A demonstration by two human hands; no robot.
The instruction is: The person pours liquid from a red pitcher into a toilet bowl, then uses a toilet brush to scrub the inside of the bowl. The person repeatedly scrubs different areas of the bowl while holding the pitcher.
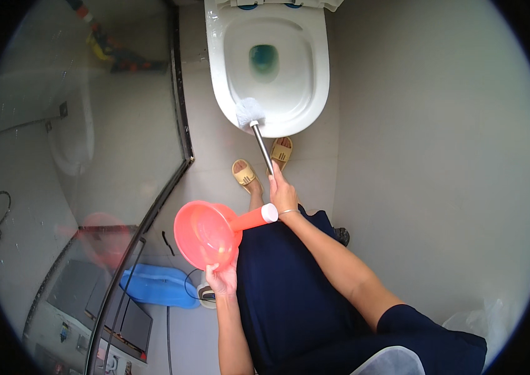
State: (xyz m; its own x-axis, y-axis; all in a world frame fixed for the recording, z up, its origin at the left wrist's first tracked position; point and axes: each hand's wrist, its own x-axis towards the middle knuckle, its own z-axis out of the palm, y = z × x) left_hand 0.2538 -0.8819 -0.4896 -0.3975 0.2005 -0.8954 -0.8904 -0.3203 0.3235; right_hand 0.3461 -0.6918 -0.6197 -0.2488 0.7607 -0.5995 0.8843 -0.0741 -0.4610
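My left hand (pixel 222 277) grips the rim of a pink plastic water dipper (pixel 199 232) in front of my lap. The dipper's short handle ends in a white cap and points toward my other wrist. In my right hand (pixel 283 192) is the metal handle of a toilet brush (pixel 250 112). Its white bristle head rests at the front left rim of the white toilet bowl (pixel 318 89), though contact with the rim is hard to tell. Blue-green water (pixel 264 58) stands at the bottom of the bowl.
A black-framed glass shower panel (pixel 183 108) runs along the left. Behind my left hand lie a blue plastic basin-like item (pixel 157 286) and a slipper (pixel 207 296). A plain wall (pixel 433 140) borders the right, with a translucent plastic bag (pixel 478 323) low beside it. My slippered feet (pixel 245 173) are before the toilet.
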